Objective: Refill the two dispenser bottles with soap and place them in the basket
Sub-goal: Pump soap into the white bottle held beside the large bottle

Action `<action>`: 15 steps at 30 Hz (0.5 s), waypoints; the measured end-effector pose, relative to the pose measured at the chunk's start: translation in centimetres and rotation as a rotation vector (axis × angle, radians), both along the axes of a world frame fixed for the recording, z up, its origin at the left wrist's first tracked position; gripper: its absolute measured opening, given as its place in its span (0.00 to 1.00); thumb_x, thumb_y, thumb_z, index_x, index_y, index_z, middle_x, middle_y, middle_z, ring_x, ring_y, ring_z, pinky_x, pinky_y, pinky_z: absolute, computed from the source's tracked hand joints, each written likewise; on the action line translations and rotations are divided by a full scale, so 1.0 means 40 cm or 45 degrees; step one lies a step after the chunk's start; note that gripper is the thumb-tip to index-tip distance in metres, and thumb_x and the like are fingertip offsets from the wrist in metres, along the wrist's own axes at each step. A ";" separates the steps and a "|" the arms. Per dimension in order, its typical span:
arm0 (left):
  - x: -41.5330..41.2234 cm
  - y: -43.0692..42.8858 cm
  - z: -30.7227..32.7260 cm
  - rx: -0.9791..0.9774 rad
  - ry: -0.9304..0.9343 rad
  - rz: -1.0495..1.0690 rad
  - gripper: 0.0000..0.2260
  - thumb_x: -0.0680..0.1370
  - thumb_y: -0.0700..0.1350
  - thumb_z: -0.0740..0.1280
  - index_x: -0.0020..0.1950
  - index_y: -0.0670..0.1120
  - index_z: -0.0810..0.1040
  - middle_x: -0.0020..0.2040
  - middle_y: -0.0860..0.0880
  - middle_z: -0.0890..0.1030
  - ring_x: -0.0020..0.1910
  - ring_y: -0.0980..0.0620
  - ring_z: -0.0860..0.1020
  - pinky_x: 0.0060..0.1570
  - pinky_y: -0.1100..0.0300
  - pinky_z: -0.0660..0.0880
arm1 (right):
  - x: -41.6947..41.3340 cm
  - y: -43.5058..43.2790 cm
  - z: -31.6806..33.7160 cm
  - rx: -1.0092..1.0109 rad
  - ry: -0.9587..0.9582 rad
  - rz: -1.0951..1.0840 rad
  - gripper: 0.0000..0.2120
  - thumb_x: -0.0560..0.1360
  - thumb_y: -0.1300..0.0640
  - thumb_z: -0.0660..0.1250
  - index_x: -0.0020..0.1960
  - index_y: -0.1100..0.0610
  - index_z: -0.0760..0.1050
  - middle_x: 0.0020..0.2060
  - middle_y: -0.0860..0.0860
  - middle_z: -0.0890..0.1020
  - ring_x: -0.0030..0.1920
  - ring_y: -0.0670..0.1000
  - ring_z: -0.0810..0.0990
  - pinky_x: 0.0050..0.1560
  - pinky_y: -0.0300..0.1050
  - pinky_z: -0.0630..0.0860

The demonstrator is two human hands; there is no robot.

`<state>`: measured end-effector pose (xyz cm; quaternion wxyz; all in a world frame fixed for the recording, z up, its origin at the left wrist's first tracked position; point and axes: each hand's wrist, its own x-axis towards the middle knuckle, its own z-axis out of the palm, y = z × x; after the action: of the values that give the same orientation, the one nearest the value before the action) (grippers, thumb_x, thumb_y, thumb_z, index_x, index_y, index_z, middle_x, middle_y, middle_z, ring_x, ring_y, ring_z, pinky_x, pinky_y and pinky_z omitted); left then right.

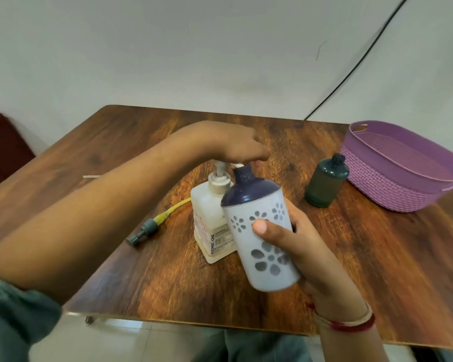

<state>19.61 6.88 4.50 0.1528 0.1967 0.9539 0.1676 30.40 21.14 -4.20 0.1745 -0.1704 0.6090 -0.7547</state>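
Observation:
My right hand (306, 246) grips a white dispenser bottle (259, 231) with flower cut-outs and a dark blue top, tilted left, its open neck under the spout of a soap pump bottle (211, 220). My left hand (236, 145) rests on top of that cream bottle's pump head, fingers curled over it. A second, dark green dispenser bottle (326, 181) stands upright without its pump, just left of the purple basket (392, 184). A grey pump head with a yellow tube (154, 222) lies on the table to the left.
The wooden table (141, 270) has its near edge just below my hands. A dark red seat (3, 147) stands at the far left. A black cable (351, 74) runs down the wall behind the table. A small white strip (90, 176) lies at the left.

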 end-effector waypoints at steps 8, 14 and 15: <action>0.005 -0.015 -0.004 0.145 0.022 0.043 0.18 0.82 0.48 0.52 0.50 0.43 0.80 0.47 0.51 0.80 0.52 0.49 0.77 0.59 0.51 0.72 | 0.001 -0.002 0.001 0.001 -0.012 0.005 0.18 0.62 0.52 0.74 0.52 0.48 0.79 0.43 0.53 0.85 0.40 0.51 0.85 0.37 0.40 0.79; 0.009 -0.007 -0.027 0.208 0.048 0.039 0.18 0.81 0.50 0.52 0.47 0.45 0.80 0.48 0.48 0.81 0.49 0.49 0.78 0.54 0.53 0.72 | -0.001 0.002 0.001 0.023 0.008 0.004 0.17 0.62 0.52 0.74 0.51 0.46 0.80 0.43 0.53 0.85 0.41 0.51 0.85 0.37 0.41 0.79; 0.010 -0.009 -0.034 0.217 -0.004 0.063 0.19 0.81 0.50 0.52 0.49 0.43 0.80 0.49 0.47 0.81 0.51 0.47 0.78 0.58 0.50 0.72 | -0.001 0.001 -0.002 0.026 -0.001 -0.001 0.17 0.62 0.52 0.74 0.51 0.47 0.79 0.43 0.53 0.85 0.41 0.51 0.85 0.37 0.41 0.79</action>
<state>20.02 6.54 3.14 0.1329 0.1850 0.9405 0.2521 30.36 21.17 -4.27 0.1763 -0.1681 0.6168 -0.7485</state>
